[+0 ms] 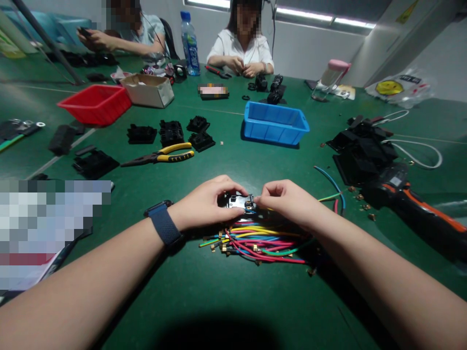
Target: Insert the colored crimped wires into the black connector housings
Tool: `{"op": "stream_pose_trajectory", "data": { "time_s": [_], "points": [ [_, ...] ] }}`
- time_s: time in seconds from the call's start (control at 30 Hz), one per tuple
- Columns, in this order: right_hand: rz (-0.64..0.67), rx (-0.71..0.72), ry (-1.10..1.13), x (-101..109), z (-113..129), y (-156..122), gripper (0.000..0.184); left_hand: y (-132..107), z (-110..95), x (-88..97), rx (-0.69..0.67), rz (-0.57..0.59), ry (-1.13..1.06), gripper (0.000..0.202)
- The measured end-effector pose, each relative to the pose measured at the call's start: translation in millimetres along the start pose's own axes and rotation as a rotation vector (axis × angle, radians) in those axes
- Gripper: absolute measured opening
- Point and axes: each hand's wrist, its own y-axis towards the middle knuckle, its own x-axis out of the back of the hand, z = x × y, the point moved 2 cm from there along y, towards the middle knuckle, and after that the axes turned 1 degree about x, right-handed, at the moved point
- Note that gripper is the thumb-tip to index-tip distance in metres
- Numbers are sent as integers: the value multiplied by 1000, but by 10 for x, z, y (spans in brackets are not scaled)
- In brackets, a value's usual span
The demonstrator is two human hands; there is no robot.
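My left hand (213,201) is closed around a small black socket housing (239,201) with a pale inner face and metal contacts. A short blue wire end shows at its lower edge. At the housing's right side, my right hand (286,199) pinches with thumb and forefinger. What lies between those fingertips is too small to make out. Just below both hands lies a bundle of red, yellow, blue and green wires (270,240) with brass terminals on their ends. More wire ends stick out beyond my right hand.
Yellow-handled pliers (175,153) lie beyond my left hand, near several black housings (171,132). A blue bin (275,124) and a red bin (97,104) stand farther back. An orange-black power tool (419,204) lies right. Two people sit across the table (204,301).
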Motion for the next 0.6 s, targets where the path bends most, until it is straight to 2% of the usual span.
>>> {"op": "stream_pose_trajectory", "data": {
  "time_s": [0.2,0.6],
  "points": [
    [3,-32,8,-17,-2,2,25,13,9,-5,5,11,-4,35],
    [12,32,-1,-19,10,-13,28,5,4,-3,6,30,-2,36]
  ]
}}
